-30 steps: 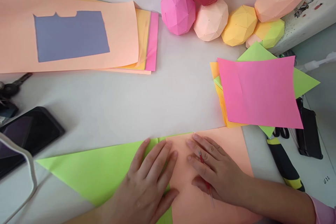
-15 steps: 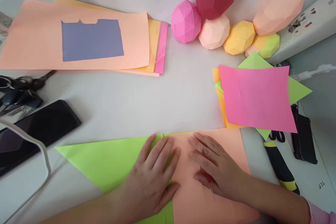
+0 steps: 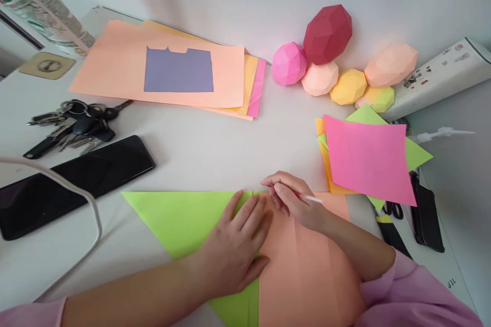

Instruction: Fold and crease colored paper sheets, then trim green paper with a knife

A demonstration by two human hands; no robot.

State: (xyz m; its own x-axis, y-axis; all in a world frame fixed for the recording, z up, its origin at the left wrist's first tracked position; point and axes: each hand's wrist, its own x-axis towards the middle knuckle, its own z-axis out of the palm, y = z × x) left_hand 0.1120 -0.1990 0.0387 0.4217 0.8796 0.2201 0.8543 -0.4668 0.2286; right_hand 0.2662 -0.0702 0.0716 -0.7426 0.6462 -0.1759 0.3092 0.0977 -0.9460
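Here, smooth, pointed green paper [image 3: 184, 219]

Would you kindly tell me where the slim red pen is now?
In the head view, the slim red pen is right of centre in the right hand, near the top edge of the peach sheet, beside the left hand.

The person's garment [image 3: 425, 304] is a soft pinkish lilac, the same tone on both arms; the left sleeve [image 3: 32, 315] shows as a small piece in the lower left corner, ending in a fairly straight edge across the left forearm [image 3: 134, 286]; the right sleeve [image 3: 395, 286] shows far more cloth, loose and roomy, with soft folds. Beyond the sleeves, the left hand [image 3: 236, 250], the right hand [image 3: 297, 199] and the right forearm [image 3: 356, 245] are bare.
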